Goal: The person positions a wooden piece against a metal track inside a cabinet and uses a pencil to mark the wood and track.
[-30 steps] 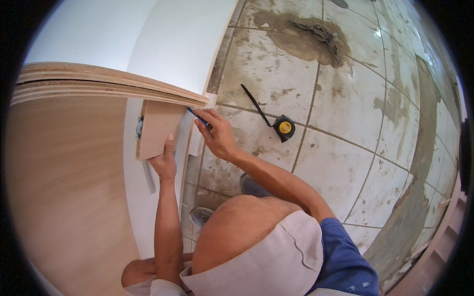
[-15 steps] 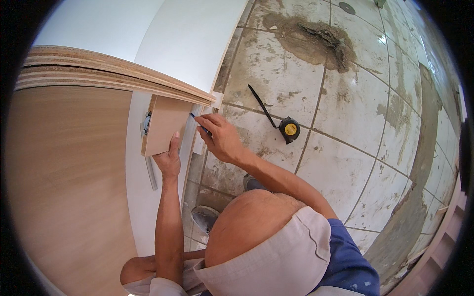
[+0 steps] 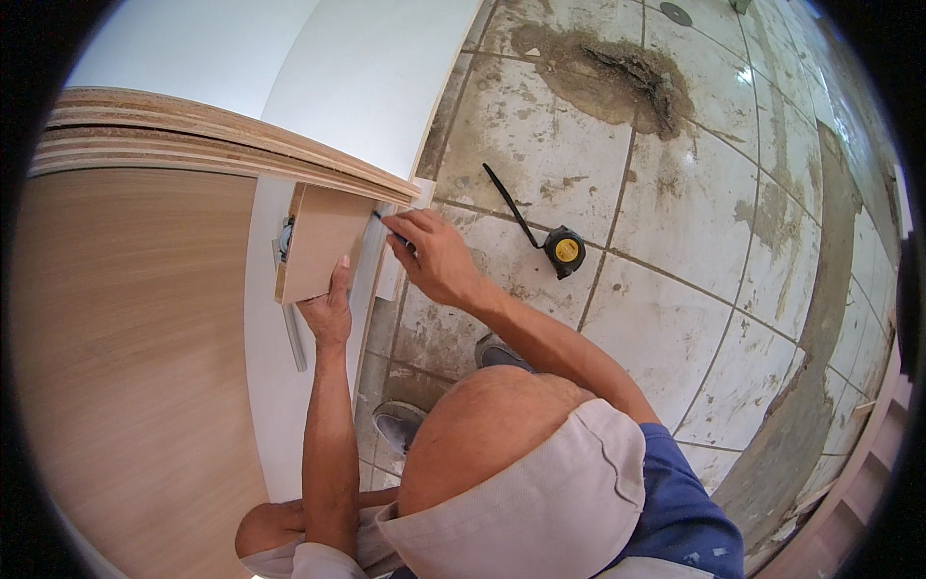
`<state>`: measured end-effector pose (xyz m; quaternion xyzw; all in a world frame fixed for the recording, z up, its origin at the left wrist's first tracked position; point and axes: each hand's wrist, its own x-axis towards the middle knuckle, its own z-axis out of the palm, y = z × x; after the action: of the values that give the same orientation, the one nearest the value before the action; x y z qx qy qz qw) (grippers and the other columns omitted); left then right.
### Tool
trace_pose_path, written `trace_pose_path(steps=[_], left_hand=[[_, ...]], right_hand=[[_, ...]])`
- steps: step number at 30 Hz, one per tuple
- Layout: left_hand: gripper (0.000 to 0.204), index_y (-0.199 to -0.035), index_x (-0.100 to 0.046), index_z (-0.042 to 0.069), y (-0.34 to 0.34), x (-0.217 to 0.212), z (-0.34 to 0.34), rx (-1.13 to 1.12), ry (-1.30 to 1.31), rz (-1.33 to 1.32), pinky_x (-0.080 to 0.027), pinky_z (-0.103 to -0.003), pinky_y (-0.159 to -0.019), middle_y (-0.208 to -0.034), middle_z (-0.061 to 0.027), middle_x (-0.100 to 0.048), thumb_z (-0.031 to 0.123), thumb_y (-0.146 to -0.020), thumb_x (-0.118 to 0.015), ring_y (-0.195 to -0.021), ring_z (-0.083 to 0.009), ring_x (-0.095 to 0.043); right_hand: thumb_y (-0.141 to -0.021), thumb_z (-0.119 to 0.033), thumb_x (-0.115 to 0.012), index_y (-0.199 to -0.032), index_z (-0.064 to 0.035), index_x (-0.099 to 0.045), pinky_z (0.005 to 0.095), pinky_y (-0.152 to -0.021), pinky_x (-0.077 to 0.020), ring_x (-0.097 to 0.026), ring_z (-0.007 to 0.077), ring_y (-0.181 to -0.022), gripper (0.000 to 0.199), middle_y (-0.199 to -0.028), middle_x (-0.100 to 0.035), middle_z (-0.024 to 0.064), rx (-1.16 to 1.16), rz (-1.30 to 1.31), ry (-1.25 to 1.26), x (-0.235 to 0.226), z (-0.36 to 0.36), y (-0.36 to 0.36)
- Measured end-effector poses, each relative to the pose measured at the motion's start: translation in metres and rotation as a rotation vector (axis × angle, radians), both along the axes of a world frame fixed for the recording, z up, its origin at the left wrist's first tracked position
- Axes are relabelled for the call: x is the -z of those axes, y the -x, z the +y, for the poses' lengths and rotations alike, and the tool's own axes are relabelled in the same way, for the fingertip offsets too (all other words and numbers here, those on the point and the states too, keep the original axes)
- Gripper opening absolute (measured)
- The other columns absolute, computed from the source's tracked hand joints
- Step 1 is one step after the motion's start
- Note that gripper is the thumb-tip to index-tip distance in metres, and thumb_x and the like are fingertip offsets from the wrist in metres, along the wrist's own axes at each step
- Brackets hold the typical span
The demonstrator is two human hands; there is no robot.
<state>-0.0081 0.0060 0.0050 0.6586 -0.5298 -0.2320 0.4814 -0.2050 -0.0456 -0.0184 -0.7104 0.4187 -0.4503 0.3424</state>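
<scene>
My left hand (image 3: 328, 311) grips the near end of a small wooden board (image 3: 333, 241), thumb on its flat face and fingers hidden beneath. On the board's left edge sits a small metal fitting (image 3: 286, 239), perhaps a hinge. The board's far end meets a stack of plywood panels (image 3: 289, 152), above a white panel strip (image 3: 267, 289). Just right of the board, my right hand (image 3: 436, 259) pinches a thin blue pen-like tool (image 3: 378, 216). Its tip points at the gap beside the board; whether it touches anything cannot be made out.
A black and yellow tape measure (image 3: 564, 251) with a black strap lies on the stained tile floor (image 3: 675, 318). Farther off is a broken, dirty patch (image 3: 637, 82). A wood-grain panel (image 3: 145, 309) fills the left side; white panels (image 3: 357, 87) lie beyond the stack.
My right hand has shifted slightly, with its fingers a little closer around the pen-like tool. My left hand and the small board stay nearly in place.
</scene>
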Motion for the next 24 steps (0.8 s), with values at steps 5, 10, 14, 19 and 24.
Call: trace_pose_path(steps=[5,10,14,19,24], left_hand=[[0.046,-0.13,-0.056,-0.004,0.001,0.0,-0.001,0.016,-0.009,0.042,-0.046,-0.034,-0.1,-0.126,-0.0124,-0.063,0.011,-0.091,-0.075,-0.114,-0.0196,-0.059],[0.045,-0.128,-0.057,-0.004,0.001,0.001,-0.001,-0.014,0.02,-0.016,-0.046,-0.033,-0.099,-0.123,-0.0115,-0.064,0.012,-0.09,-0.076,-0.111,-0.0199,-0.06],[0.044,-0.126,-0.059,-0.004,0.002,0.0,-0.002,-0.031,0.018,-0.039,-0.046,-0.034,-0.099,-0.121,-0.0117,-0.066,0.014,-0.09,-0.076,-0.11,-0.0201,-0.06],[0.043,-0.125,-0.06,-0.005,0.003,-0.005,-0.001,-0.015,0.0,-0.061,-0.047,-0.035,-0.098,-0.121,-0.0127,-0.066,0.016,-0.091,-0.076,-0.11,-0.0201,-0.061],[0.042,-0.125,-0.061,-0.004,-0.005,0.004,0.0,-0.021,0.016,-0.028,-0.048,-0.035,-0.097,-0.121,-0.0123,-0.066,0.015,-0.091,-0.076,-0.11,-0.02,-0.061]], right_hand=[[-0.094,-0.01,-0.064,-0.117,0.0008,-0.066,0.0427,-0.087,-0.053,-0.064,0.0334,-0.101,0.025,-0.109,-0.068,0.0165,-0.159,-0.001,-0.023,0.0,0.021,-0.005],[-0.095,-0.01,-0.064,-0.118,-0.0018,-0.067,0.0432,-0.085,-0.0536,-0.065,0.0351,-0.098,0.025,-0.11,-0.068,0.0171,0.02,-0.083,-0.029,0.006,-0.003,-0.002],[-0.095,-0.01,-0.063,-0.118,-0.0022,-0.067,0.0439,-0.084,-0.0532,-0.065,0.0354,-0.097,0.025,-0.109,-0.068,0.0169,0.042,-0.088,-0.024,0.002,-0.015,0.003],[-0.095,-0.011,-0.064,-0.116,-0.0023,-0.068,0.0425,-0.079,-0.0535,-0.065,0.0343,-0.091,0.023,-0.105,-0.069,0.0165,-0.125,-0.083,-0.178,-0.004,0.006,0.001],[-0.098,-0.012,-0.063,-0.118,-0.0024,-0.068,0.0343,-0.065,-0.0511,-0.063,0.0252,-0.076,0.023,-0.099,-0.069,0.0158,-0.006,-0.232,-0.261,0.005,-0.002,-0.007]])
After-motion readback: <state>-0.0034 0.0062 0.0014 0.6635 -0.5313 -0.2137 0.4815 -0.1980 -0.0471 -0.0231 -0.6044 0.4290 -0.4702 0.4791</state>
